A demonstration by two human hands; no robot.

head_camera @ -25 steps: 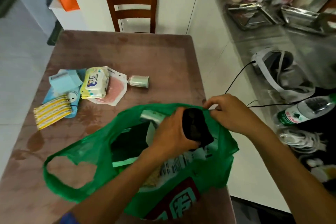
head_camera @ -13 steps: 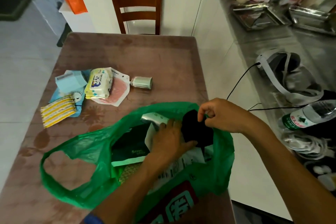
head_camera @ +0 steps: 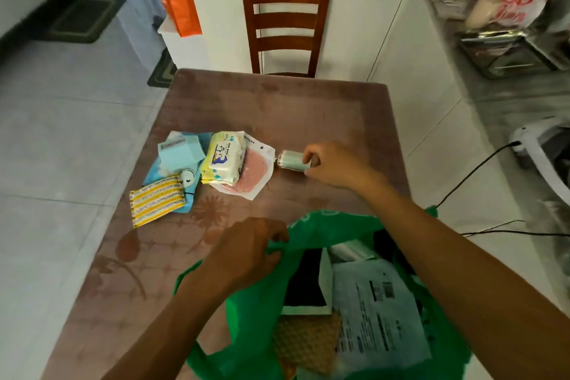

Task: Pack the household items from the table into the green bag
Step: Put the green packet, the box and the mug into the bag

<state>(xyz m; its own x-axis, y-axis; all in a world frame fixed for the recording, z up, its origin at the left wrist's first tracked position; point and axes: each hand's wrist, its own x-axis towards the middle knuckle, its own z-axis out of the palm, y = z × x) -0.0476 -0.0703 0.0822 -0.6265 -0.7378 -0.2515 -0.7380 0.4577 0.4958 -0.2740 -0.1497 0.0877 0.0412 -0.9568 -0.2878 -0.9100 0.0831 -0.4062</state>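
The green bag [head_camera: 253,311] lies open on the near part of the table, with a white printed packet, a dark flat item and a tan mesh piece inside. My left hand [head_camera: 246,251] pinches the bag's far left rim. My right hand [head_camera: 331,163] reaches across the table and grips the right end of a small pale green roll [head_camera: 290,159]. Left of the roll lie a yellow wipes pack [head_camera: 223,157] on a pink-and-white pouch [head_camera: 254,174], a light blue packet [head_camera: 180,153] and a yellow striped cloth pack [head_camera: 157,203].
The brown patterned table [head_camera: 277,111] has a wooden chair [head_camera: 285,25] at its far end. An orange bag [head_camera: 179,0] hangs at the back left. A counter on the right carries metal trays, a plastic bag and a black cable [head_camera: 472,173].
My right hand let go of the bag's rim and reached forward to the pale green roll. My left hand came out of the bag and took hold of its rim. The camera tilted up.
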